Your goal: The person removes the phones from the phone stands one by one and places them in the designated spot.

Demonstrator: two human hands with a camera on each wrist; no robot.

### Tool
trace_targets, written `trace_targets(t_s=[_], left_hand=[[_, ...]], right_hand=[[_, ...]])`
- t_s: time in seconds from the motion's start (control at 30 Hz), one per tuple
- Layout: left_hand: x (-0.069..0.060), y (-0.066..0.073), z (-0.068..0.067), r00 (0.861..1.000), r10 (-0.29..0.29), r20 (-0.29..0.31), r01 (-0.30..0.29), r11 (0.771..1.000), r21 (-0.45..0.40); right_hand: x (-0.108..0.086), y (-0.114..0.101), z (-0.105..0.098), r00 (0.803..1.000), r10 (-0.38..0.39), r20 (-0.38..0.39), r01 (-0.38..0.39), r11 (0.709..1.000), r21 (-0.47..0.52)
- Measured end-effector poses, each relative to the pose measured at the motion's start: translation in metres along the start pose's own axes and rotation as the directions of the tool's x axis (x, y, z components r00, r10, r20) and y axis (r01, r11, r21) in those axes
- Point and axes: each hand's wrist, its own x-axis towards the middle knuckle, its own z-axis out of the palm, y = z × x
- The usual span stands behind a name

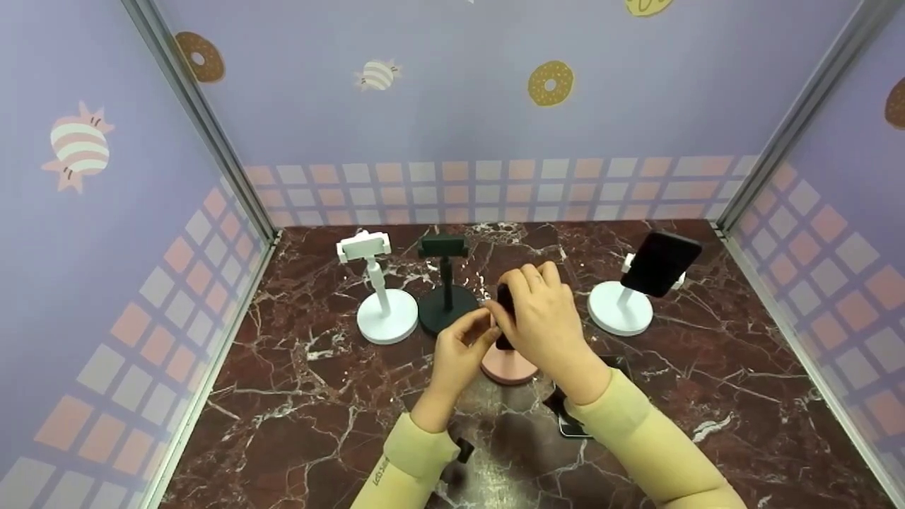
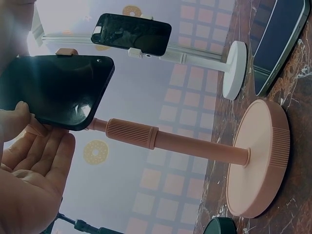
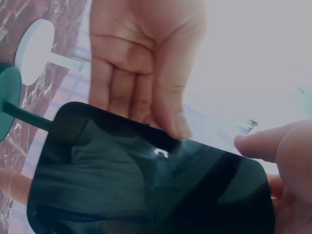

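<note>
A black smartphone (image 2: 53,87) sits sideways against the pink phone stand (image 2: 195,148), with pink clamp ends showing at both long edges. My left hand (image 1: 459,353) pinches the lower clamp end (image 2: 36,126) at the phone's edge, thumb in front and fingers behind. The right hand (image 1: 548,318) grips the phone's upper end from the other side. In the right wrist view the dark screen fills the lower half, with the left hand (image 3: 141,63) at its far edge and the right thumb (image 3: 258,144) along the same edge. The stand's round base (image 1: 509,366) rests on the table.
A white stand (image 1: 387,317) and a black stand (image 1: 447,307) stand to the left. At the right, another white stand (image 1: 620,309) holds a black phone (image 1: 662,264). A further phone (image 2: 280,44) lies flat on the marble table (image 1: 304,417), partly under the right forearm.
</note>
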Motion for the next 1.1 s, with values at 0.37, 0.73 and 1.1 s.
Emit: trace_targets(t_s=[0.37, 0.73, 1.1], left_hand=[[-0.001, -0.003, 0.000, 1.000, 0.024, -0.004, -0.024, 0.999, 0.037], [-0.001, -0.003, 0.001, 0.999, 0.035, 0.010, -0.035, 0.999, 0.004], [-0.002, -0.003, 0.000, 1.000, 0.021, 0.000, -0.021, 1.000, 0.006]], right_hand=[[0.000, -0.005, 0.011, 0.995, 0.046, -0.093, -0.057, 0.991, -0.123], [0.003, -0.007, 0.015, 0.987, 0.050, -0.153, -0.071, 0.988, -0.140], [0.000, -0.008, 0.020, 0.984, 0.060, -0.167, -0.085, 0.985, -0.150]])
